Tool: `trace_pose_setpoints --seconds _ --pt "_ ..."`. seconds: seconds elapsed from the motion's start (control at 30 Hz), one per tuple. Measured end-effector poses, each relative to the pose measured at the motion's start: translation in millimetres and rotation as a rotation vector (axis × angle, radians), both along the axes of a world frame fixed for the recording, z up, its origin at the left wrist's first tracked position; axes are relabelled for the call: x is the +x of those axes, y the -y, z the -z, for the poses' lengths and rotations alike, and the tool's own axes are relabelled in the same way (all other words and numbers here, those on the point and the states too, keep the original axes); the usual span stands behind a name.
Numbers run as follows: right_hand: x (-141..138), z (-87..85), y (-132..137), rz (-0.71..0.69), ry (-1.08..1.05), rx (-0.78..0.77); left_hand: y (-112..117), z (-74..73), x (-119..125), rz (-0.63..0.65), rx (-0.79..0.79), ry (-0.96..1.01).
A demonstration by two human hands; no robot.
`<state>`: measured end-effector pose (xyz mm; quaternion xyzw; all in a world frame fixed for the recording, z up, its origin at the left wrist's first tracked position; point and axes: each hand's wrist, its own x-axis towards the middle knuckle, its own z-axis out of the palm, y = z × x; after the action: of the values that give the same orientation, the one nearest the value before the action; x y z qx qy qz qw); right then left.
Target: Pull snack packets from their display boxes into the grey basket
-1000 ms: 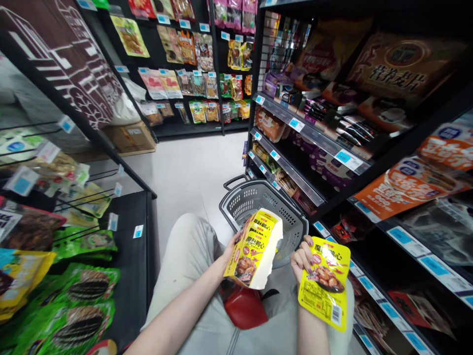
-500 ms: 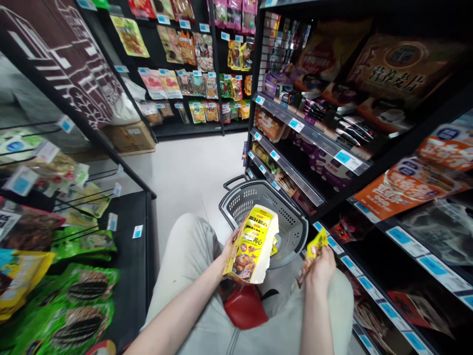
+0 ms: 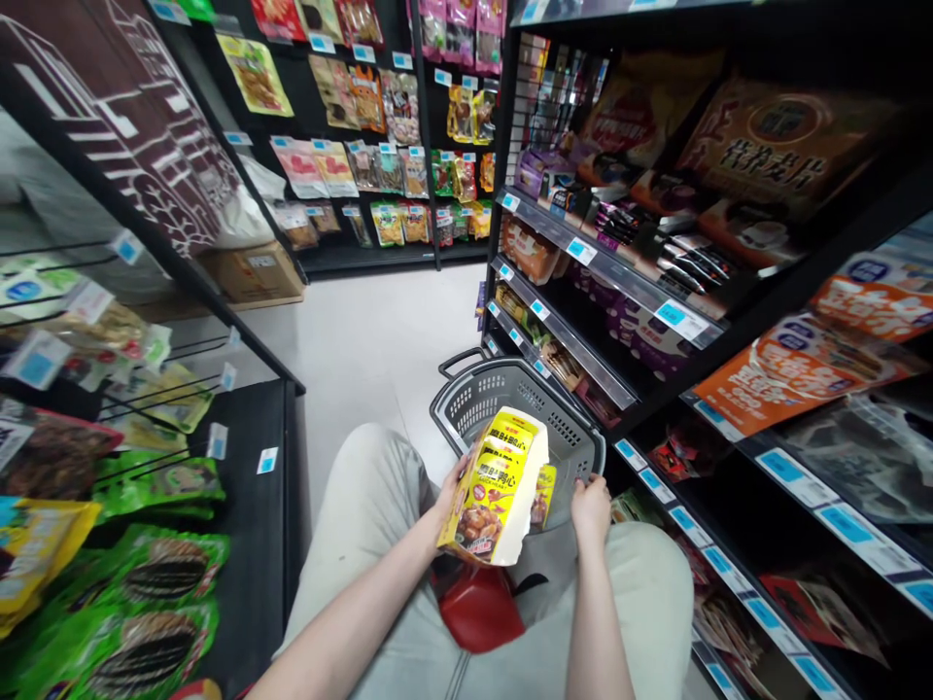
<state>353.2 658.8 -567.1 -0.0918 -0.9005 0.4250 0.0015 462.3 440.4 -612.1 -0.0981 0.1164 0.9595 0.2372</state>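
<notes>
My left hand [image 3: 448, 501] grips the left side of a torn-open yellow carton [image 3: 490, 486] with a duck heart label and a ragged white edge. The carton is tilted above the near side of a grey shopping basket [image 3: 446, 413]. Inside the basket, a yellow snack packet [image 3: 541, 498] shows partly behind the carton. My right hand [image 3: 591, 507] is closed at the basket's right rim, its fingers curled over the edge; no packet shows in it. The carton hides part of the basket and most of my left fingers.
A shelf of boxed and bagged foods [image 3: 619, 311] stands close on the right. On the left, a low black shelf [image 3: 255, 544] holds green snack bags [image 3: 156, 574]. Hanging packets [image 3: 386, 175] line the back, and a cardboard box [image 3: 252, 272] sits on the floor.
My right hand has moved left to the basket's rim, and the small packet it held is out of it. A yellow packet now shows more fully in the basket. The carton stays nearly still.
</notes>
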Motion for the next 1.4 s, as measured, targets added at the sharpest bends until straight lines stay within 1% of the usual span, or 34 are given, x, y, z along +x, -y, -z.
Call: trace_pose_setpoints --seconds 0.1,0.17,0.23,0.27,0.33,0.4,0.47,0.53,0.6,0.7,0.77,0.83,0.9,0.93,1.0,1.03,1.07,1.13,1.2,1.23,1.3,1.4 --pt "10.4 -20.7 6.4 -0.171 -0.071 -0.058 0.8 3.4 -1.0 -0.007 0.012 0.002" --pt "22.5 -37.1 12.9 -0.274 -0.239 -0.115 0.6 5.4 -2.3 -0.020 0.021 0.010" --pt "35.6 -50.7 21.0 -0.350 -0.441 -0.128 -0.5 5.2 -3.5 -0.051 0.028 0.021" --pt "41.6 -55.9 25.2 -0.398 -0.513 -0.094 -1.2 3.9 -3.8 -0.065 0.032 0.027" --pt "51.5 -62.9 32.9 -0.491 -0.564 0.064 -2.7 0.0 -4.1 -0.080 0.028 0.045" --pt "58.6 -67.1 39.0 -0.555 -0.525 0.280 -3.8 -4.3 -4.2 -0.079 0.007 0.074" --pt "63.3 -70.5 43.1 -0.586 -0.446 0.455 -4.5 -7.0 -4.3 -0.081 -0.023 0.107" --pt "65.9 -74.3 45.1 -0.607 -0.381 0.542 -5.3 -7.6 -4.7 -0.093 -0.046 0.132" --pt "66.5 -78.5 45.1 -0.615 -0.350 0.547 -6.1 -6.7 -5.1 -0.107 -0.053 0.141" --pt "64.3 -83.6 42.0 -0.646 -0.299 0.443 -6.5 -4.5 -5.7 -0.126 -0.027 0.109" --pt "61.7 -84.8 39.0 -0.707 -0.251 0.366 -5.8 -2.8 -6.0 -0.123 0.004 0.083" --pt "58.7 -83.5 35.8 -0.770 -0.193 0.307 -4.8 -1.1 -6.3 -0.120 0.025 0.073" --pt "55.2 -79.7 32.8 -0.803 -0.132 0.218 -3.8 0.4 -6.7 -0.122 0.029 0.075" --pt "53.3 -77.1 31.3 -0.802 -0.111 0.134 -3.4 1.1 -6.9 -0.128 0.030 0.076" --pt "49.3 -70.9 28.6 -0.780 -0.091 -0.132 -2.4 2.7 -7.3 -0.145 0.035 0.074" --pt "47.3 -67.7 27.4 -0.743 -0.089 -0.296 -1.9 3.7 -7.5 -0.150 0.037 0.071" --pt "45.5 -64.9 26.6 -0.678 -0.089 -0.462 -1.3 4.9 -7.6 -0.152 0.038 0.065" --pt "43.0 -61.1 26.2 -0.469 -0.083 -0.749 0.1 7.8 -7.5 -0.134 0.034 0.055" --pt "42.2 -60.8 27.4 -0.225 -0.070 -0.927 1.1 11.1 -7.1 -0.108 0.029 0.055" --pt "42.4 -61.9 28.3 -0.129 -0.061 -0.977 1.4 12.6 -6.9 -0.100 0.026 0.060" --pt "43.3 -65.7 29.9 -0.007 -0.040 -1.017 1.3 14.4 -6.5 -0.089 0.020 0.074" --pt "43.9 -71.1 29.9 0.063 0.004 -1.003 0.6 14.4 -6.4 -0.078 0.023 0.080"
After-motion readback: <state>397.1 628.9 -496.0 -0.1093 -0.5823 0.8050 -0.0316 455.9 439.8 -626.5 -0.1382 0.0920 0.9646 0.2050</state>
